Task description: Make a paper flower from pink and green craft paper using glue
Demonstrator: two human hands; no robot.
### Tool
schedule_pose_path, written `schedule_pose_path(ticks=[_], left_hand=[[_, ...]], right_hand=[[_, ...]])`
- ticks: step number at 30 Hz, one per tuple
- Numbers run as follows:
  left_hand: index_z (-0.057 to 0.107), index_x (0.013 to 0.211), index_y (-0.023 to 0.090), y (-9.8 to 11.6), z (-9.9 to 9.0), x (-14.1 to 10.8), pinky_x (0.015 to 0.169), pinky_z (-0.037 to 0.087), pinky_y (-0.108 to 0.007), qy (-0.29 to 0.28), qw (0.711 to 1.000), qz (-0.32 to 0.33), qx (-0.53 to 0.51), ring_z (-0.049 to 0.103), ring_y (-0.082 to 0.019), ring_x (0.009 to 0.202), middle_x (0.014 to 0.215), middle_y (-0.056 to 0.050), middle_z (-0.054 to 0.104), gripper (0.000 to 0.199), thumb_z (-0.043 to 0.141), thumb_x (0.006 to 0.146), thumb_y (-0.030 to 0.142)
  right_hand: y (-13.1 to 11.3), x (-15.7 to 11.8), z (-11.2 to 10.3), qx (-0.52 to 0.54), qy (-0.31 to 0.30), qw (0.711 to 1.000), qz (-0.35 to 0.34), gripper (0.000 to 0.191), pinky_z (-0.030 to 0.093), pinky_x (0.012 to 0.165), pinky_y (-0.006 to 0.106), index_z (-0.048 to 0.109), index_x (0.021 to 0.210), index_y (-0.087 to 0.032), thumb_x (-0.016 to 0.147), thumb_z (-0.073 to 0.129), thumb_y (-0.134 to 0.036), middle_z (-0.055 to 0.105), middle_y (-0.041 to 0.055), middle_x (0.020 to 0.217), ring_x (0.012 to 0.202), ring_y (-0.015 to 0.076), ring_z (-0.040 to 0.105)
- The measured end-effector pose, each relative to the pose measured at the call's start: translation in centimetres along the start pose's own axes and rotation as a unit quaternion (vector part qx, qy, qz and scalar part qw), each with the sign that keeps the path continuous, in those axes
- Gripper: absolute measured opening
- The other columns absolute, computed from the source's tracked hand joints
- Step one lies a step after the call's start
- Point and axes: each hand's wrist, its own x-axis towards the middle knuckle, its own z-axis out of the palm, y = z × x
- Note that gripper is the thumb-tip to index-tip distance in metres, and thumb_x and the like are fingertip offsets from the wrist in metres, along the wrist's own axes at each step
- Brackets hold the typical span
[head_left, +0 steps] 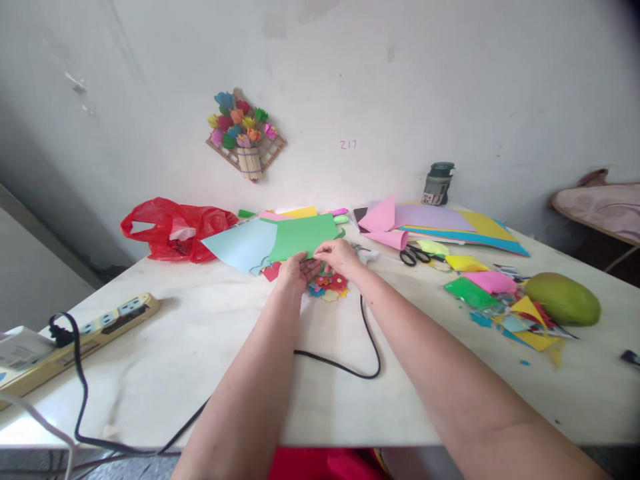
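A green paper sheet (303, 237) lies in the middle of the table over a light blue sheet (243, 245). At its near edge my left hand (300, 270) is turned palm up, fingers apart, with nothing visible in it. My right hand (336, 255) is pinched at the same edge, just right of the left hand; whatever its fingertips hold is too small to make out. Below both hands sits a pile of small colourful paper flowers (330, 285). A red paper piece (271, 271) shows left of the left hand.
A red plastic bag (173, 230) and power strip (115, 319) are at left, with a black cable (373, 340) crossing the table. Rightward are scissors (414, 255), pink paper (383, 223), coloured clay packets (470, 292), paper scraps and a green mango-like fruit (563, 299).
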Motion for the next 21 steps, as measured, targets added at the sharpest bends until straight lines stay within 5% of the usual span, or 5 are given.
schedule_pose_path(ticks=[14, 21], left_hand=[[0.052, 0.075, 0.01, 0.51, 0.38, -0.57, 0.058, 0.054, -0.031, 0.006, 1.0, -0.012, -0.017, 0.061, -0.018, 0.052, 0.058, -0.008, 0.059, 0.007, 0.047, 0.079, 0.012], [0.053, 0.073, 0.01, 0.71, -0.11, -0.72, 0.061, 0.054, -0.031, -0.053, 0.999, 0.008, 0.002, 0.064, -0.02, 0.058, 0.063, -0.012, 0.063, 0.01, 0.054, 0.079, 0.019]], right_hand=[[-0.53, -0.44, 0.12, 0.004, 0.027, 0.999, -0.037, 0.015, 0.037, 0.037, 0.02, 0.066, 0.073, -0.019, 0.07, 0.06, -0.032, 0.055, -0.0044, 0.046, 0.034, 0.0099, 0.051], [-0.68, -0.39, -0.18, -0.02, 0.029, 0.999, -0.027, 0.016, 0.039, 0.04, 0.02, 0.064, 0.074, -0.018, 0.072, 0.058, -0.033, 0.059, -0.003, 0.049, 0.037, 0.0104, 0.054]])
